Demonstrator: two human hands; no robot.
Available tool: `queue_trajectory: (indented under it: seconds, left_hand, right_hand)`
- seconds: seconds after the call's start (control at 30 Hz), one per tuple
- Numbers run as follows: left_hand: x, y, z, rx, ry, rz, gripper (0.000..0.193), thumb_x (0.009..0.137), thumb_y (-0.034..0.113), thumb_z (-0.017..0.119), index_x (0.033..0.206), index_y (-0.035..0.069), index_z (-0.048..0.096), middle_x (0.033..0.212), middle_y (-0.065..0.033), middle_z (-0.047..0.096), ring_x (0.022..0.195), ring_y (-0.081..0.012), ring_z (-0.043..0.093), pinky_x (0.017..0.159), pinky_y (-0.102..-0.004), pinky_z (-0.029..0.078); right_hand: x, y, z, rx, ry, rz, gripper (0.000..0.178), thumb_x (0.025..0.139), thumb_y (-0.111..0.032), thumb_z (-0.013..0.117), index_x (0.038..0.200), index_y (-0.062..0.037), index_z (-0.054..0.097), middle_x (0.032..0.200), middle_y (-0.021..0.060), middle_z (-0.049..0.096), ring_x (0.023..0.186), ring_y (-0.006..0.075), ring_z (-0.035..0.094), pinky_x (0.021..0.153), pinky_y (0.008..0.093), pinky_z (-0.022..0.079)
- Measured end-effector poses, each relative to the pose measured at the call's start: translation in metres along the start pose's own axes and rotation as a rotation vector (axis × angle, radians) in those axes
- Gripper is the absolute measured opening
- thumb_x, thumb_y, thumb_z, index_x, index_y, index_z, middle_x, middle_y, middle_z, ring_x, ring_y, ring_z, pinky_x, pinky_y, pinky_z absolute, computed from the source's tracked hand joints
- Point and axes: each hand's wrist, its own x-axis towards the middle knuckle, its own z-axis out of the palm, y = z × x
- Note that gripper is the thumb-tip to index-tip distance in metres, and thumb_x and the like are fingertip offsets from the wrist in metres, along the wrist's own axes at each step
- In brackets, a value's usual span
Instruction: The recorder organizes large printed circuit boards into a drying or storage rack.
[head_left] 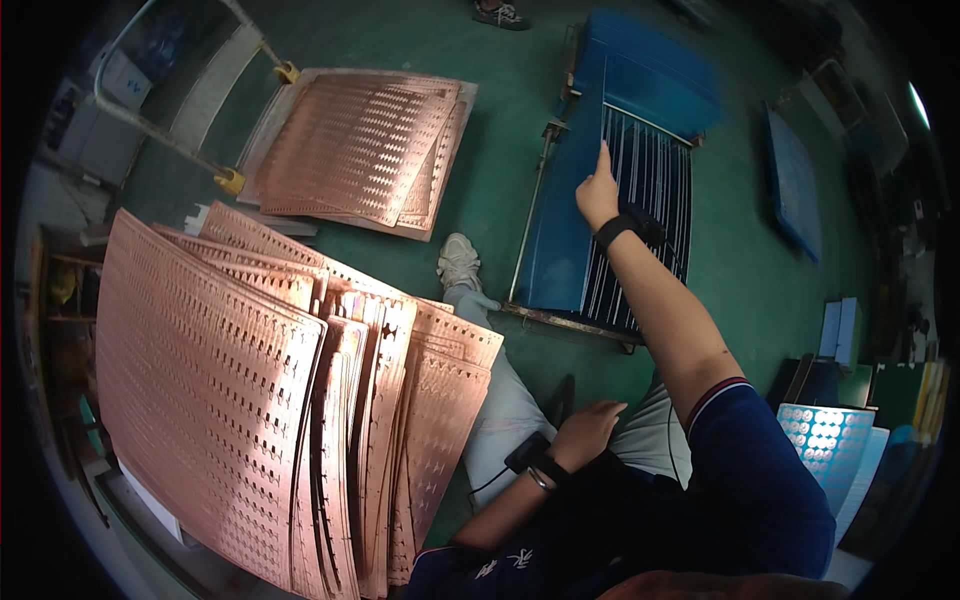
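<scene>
My right hand reaches forward over a slotted rack, at the edge of a blue panel covering the rack's left side. Its index finger is stretched out; the other fingers look bent, and no held thing shows. Close to my body, my left hand hovers above or rests on my lap, fingers loosely extended, holding nothing visible. At my left stands a tilted stack of copper-coloured perforated sheets, fanned apart along its right side.
More copper-coloured sheets lie on a flat cart with a white handle frame. Another blue panel is at the right. Beside my right elbow stands a light-blue sheet with round marks. A shoe shows at the far edge.
</scene>
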Motion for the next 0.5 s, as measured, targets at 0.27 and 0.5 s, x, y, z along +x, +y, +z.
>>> queue_trajectory:
  seconds: [0.27,0.5]
  left_hand:
    - [0.0,-0.008,0.005,0.028,-0.079,-0.137,0.028,0.088,0.013,0.047,0.115,0.005,0.053,0.11,-0.0153,0.057,0.102,-0.0321,0.053,0.088,-0.039,0.043]
    - [0.01,-0.014,0.004,0.043,0.003,-0.066,0.028,0.089,0.015,0.044,0.114,0.006,0.053,0.107,-0.0155,0.057,0.095,-0.0334,0.056,0.083,-0.04,0.045]
  right_hand:
    - [-0.014,0.007,-0.007,0.151,0.044,0.052,0.066,0.083,0.01,0.038,0.141,-0.0136,0.018,0.124,0.0239,0.048,0.107,0.037,0.053,0.087,0.0364,0.044]
    - [-0.01,0.004,0.021,0.16,0.237,-0.104,0.076,0.074,0.013,0.042,0.142,-0.0114,0.016,0.08,0.0252,0.059,0.069,0.0385,0.058,0.065,0.0434,0.045]
